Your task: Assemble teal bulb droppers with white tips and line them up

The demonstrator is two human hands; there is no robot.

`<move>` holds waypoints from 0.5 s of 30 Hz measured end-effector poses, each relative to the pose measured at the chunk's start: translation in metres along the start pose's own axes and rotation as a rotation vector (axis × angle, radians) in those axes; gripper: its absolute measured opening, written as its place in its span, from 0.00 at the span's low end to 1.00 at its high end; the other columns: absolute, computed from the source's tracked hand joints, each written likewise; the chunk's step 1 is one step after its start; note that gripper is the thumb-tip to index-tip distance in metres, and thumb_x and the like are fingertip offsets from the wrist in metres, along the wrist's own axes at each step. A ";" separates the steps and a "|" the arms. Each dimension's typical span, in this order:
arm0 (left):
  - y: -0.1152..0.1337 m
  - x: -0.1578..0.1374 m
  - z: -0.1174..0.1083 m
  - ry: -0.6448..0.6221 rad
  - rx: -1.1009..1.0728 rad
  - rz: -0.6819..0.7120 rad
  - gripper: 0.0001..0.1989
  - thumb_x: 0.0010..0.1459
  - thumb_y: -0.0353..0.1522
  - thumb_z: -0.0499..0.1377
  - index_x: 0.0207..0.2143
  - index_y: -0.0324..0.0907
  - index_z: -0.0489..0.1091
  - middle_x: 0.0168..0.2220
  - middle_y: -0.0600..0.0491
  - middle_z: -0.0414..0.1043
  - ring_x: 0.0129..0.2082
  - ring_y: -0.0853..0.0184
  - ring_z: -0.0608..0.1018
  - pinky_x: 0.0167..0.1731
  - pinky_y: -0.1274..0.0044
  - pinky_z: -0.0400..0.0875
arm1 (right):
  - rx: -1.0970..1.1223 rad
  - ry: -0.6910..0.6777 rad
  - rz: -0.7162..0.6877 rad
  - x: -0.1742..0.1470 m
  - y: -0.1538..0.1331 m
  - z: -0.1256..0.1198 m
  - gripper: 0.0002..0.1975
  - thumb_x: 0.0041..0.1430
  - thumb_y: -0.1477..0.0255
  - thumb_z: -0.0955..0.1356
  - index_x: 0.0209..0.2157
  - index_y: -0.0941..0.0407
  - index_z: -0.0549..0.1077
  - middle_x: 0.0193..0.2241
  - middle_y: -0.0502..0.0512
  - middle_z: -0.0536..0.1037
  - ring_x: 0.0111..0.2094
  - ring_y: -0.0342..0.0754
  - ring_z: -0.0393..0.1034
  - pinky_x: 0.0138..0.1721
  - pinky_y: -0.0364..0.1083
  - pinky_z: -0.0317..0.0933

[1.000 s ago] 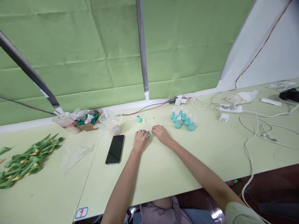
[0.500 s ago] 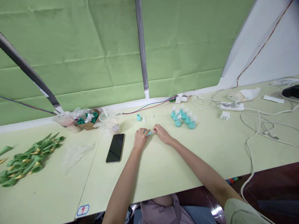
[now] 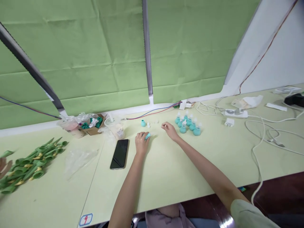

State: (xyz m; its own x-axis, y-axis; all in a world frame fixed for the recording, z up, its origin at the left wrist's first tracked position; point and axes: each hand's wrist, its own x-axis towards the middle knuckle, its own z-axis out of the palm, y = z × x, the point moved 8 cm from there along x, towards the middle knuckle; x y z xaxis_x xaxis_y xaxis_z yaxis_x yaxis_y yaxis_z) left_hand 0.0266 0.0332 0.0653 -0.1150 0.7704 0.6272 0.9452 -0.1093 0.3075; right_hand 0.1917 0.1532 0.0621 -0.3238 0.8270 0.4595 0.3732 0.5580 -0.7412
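My left hand (image 3: 141, 144) is closed around a small teal bottle (image 3: 147, 136), which lies tilted with one end showing past the fingers. My right hand (image 3: 169, 130) hovers apart from it, farther right, fingers pinched together; whatever may be between them is too small to see. Just beyond the hands stands an upright teal bottle (image 3: 143, 123) without a cap. Beside it are a small white nozzle piece (image 3: 148, 125) and tiny translucent caps (image 3: 156, 122). To the right of my right hand, several teal bottles with clear pointed caps (image 3: 182, 128) stand in a group.
Left of my left forearm lies a black phone (image 3: 119, 154). Behind it are plastic cups (image 3: 117, 130) and a cardboard box (image 3: 94, 130). Green rolled pieces (image 3: 35, 161) lie far left, near another person's hand (image 3: 3, 167). White cables and a power strip (image 3: 235, 113) spread across the right.
My right hand has moved away from the bottle, up and to the right. My left hand still holds the bottle. Another person's hand has appeared at the left edge.
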 end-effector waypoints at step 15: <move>-0.003 0.000 0.000 -0.013 -0.059 -0.043 0.13 0.54 0.35 0.56 0.43 0.47 0.68 0.37 0.50 0.69 0.39 0.63 0.68 0.39 0.71 0.63 | -0.707 -0.266 -0.357 0.056 -0.017 0.090 0.07 0.55 0.78 0.64 0.30 0.58 0.74 0.34 0.61 0.73 0.41 0.52 0.61 0.36 0.46 0.55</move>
State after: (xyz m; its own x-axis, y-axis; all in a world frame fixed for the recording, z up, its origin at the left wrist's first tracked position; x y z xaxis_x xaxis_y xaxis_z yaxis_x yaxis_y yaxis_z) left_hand 0.0240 0.0337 0.0643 -0.1507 0.7831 0.6034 0.9198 -0.1126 0.3759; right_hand 0.0891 0.1838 0.0570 -0.6876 0.5981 0.4117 0.6383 0.7682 -0.0500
